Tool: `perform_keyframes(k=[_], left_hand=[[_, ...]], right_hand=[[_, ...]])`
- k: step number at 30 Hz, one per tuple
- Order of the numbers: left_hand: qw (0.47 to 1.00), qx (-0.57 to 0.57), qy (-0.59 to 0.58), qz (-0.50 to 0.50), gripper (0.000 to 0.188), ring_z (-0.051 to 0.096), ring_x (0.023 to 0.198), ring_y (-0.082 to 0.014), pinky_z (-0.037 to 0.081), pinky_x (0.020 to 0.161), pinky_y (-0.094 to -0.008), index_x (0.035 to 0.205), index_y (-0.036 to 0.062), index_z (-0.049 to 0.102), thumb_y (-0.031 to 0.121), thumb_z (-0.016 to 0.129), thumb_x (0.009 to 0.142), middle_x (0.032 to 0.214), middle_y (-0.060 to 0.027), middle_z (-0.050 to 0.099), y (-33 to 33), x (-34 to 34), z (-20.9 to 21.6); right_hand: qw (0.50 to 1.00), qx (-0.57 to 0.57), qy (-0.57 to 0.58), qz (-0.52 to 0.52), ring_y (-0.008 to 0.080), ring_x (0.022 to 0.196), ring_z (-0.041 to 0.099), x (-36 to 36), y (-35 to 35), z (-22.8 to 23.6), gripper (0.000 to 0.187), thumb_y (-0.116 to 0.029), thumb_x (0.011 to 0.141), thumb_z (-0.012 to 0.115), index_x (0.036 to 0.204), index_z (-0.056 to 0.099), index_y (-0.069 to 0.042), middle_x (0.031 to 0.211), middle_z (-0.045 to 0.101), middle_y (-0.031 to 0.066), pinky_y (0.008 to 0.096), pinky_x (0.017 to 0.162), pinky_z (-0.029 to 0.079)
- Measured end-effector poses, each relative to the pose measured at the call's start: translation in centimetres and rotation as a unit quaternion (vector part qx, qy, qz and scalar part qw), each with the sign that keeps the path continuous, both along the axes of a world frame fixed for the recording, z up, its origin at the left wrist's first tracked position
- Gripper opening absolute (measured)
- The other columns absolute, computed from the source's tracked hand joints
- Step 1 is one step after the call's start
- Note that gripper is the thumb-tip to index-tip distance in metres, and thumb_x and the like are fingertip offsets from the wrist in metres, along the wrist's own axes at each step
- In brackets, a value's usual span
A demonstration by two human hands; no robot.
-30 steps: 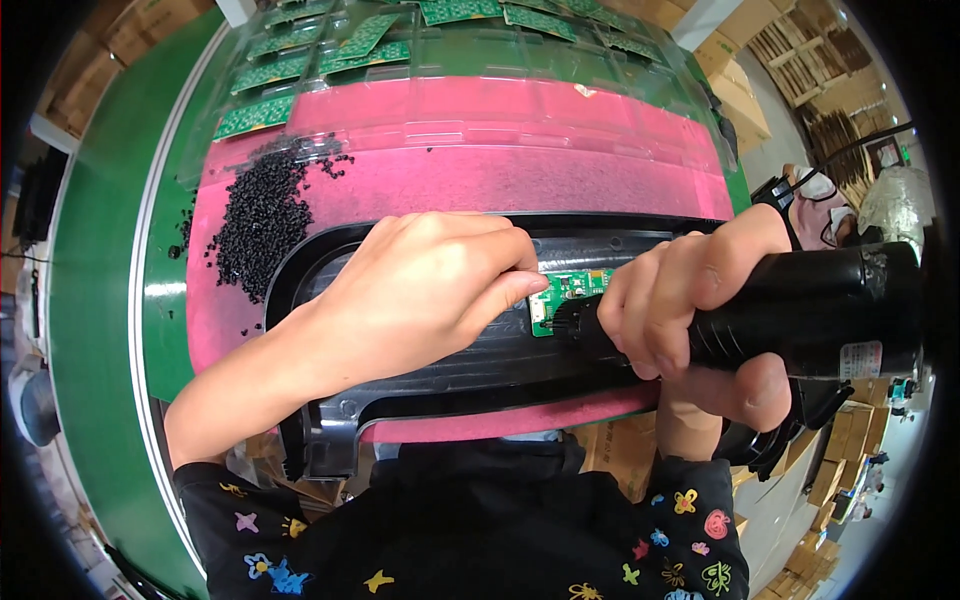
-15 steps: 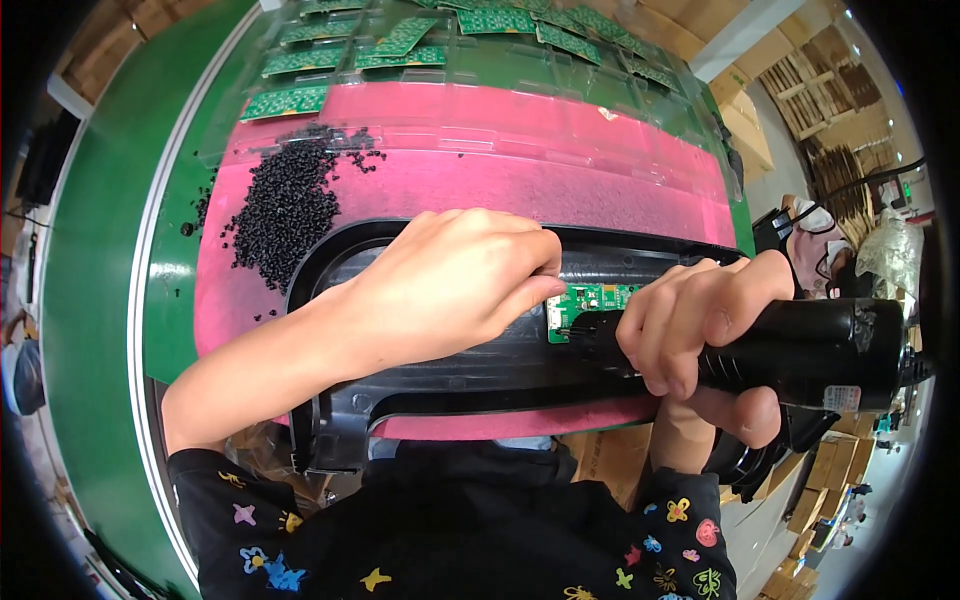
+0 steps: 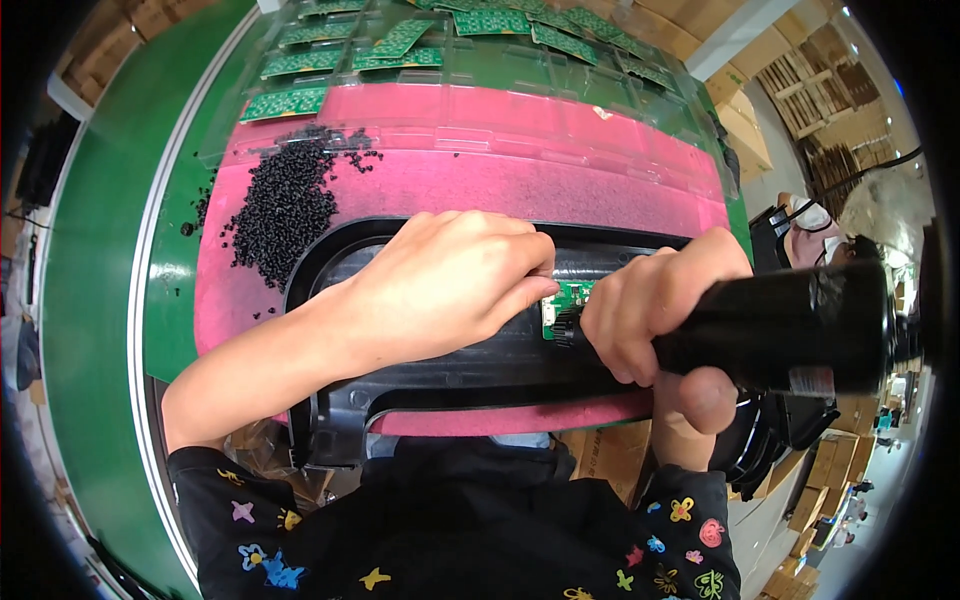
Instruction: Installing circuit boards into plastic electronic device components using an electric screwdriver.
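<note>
Right fingers (image 3: 622,330) grip our electric screwdriver (image 3: 785,335) at three o'clock, tipping it higher, maybe for screwing; we can't tell if left fingers (image 3: 525,293) pinch.

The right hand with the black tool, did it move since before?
Yes. Against the pink mat, the right hand has moved left, closer to the left hand, and covers more of the green circuit board.
</note>
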State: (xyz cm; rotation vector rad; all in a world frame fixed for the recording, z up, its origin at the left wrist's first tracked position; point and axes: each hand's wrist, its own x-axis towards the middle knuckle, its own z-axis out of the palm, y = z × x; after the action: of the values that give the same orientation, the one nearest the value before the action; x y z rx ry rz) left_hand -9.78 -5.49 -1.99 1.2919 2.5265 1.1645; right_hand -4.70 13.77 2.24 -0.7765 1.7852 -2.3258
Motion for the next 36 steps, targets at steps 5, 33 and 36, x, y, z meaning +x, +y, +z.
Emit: perform_keyframes(k=[5, 33, 36], left_hand=[[1.0, -0.012, -0.002, -0.004, 0.015, 0.063, 0.082, -0.0345, 0.05, 0.068, -0.0431, 0.089, 0.0019, 0.064, 0.016, 0.066, 0.085, 0.084, -0.0125, 0.064, 0.0, 0.3, 0.2], [0.991, 0.08, 0.003, -0.106, 0.091, 0.045, 0.111, -0.0344, 0.042, 0.093, -0.0447, 0.12, 0.0049, 0.047, 0.038, 0.09, 0.047, 0.118, -0.0123, 0.053, 0.4, -0.1, 1.2], [0.987, 0.108, 0.047, -0.105, 0.063, 0.04, 0.099, -0.0309, 0.034, 0.093, -0.0433, 0.109, 0.0042, 0.038, 0.034, 0.077, 0.069, 0.11, -0.0149, 0.047, -0.4, -0.4, 0.2]], right_hand=[[0.994, 0.079, -0.007, -0.077, 0.0116, 0.047, 0.046, 0.5, 0.1, 0.0, 0.047, -0.039, 0.08, 0.078, 0.095, 0.046, -0.008, 0.057, 0.048, -0.0004, 0.0271, 0.048, 0.039], [0.989, -0.015, 0.11, -0.097, 0.011, 0.043, 0.046, 0.9, 6.3, 1.7, 0.042, -0.039, 0.082, 0.063, 0.1, 0.041, -0.009, 0.059, 0.052, -0.0013, 0.0256, 0.045, 0.04], [0.984, -0.006, 0.095, -0.148, 0.0111, 0.041, 0.043, 0.8, 7.0, 0.8, 0.042, -0.041, 0.083, 0.061, 0.1, 0.042, -0.007, 0.057, 0.048, -0.0006, 0.027, 0.044, 0.039]])
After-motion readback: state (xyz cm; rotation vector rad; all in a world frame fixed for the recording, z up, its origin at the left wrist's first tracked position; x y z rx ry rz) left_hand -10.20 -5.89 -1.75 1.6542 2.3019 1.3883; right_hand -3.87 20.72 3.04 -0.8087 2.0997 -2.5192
